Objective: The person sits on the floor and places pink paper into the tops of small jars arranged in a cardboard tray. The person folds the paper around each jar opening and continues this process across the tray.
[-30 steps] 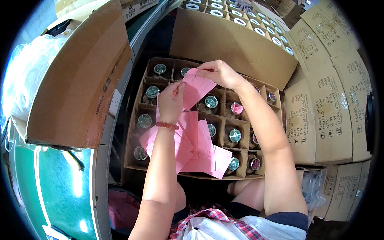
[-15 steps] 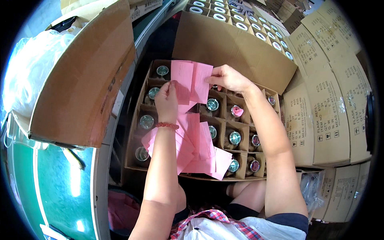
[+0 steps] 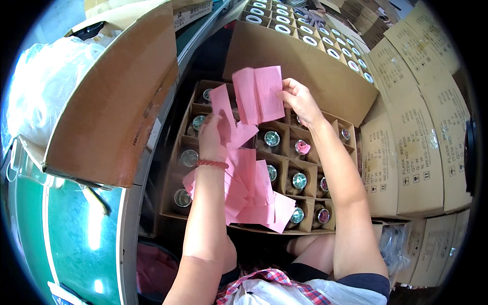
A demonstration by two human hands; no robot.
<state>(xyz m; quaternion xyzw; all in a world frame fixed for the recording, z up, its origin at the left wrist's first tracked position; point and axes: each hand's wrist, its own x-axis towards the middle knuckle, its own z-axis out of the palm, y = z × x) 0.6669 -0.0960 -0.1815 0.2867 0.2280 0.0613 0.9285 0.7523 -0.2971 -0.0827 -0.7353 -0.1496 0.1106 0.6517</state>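
My right hand [image 3: 301, 103] pinches the right edge of a creased pink paper sheet [image 3: 270, 96], held up over the divided carton [image 3: 300, 63]. Between the fingers of my left hand [image 3: 211, 140] is a narrower pink paper slip [image 3: 221, 105], apart from that sheet. More pink papers [image 3: 243, 175] lie in a loose, overlapping pile on the dividers, beside my left wrist. Shiny round-mouthed glass vessels [image 3: 272, 138] stand upright in the cells. One of them has crumpled pink paper [image 3: 303, 147] in its mouth. My left forearm and the pile hide several cells.
Beyond the raised flap is another divided carton holding several white-ringed pieces [image 3: 306, 40]. Closed cartons [image 3: 417, 137] are stacked at the right. At the left, a big cardboard flap [image 3: 112, 101] and a clear plastic bag [image 3: 48, 86] stand over a green table [image 3: 76, 223].
My right hand has moved slightly right with the creased sheet, which has come away from my left hand. A narrower slip now shows in my left hand, which has dropped slightly.
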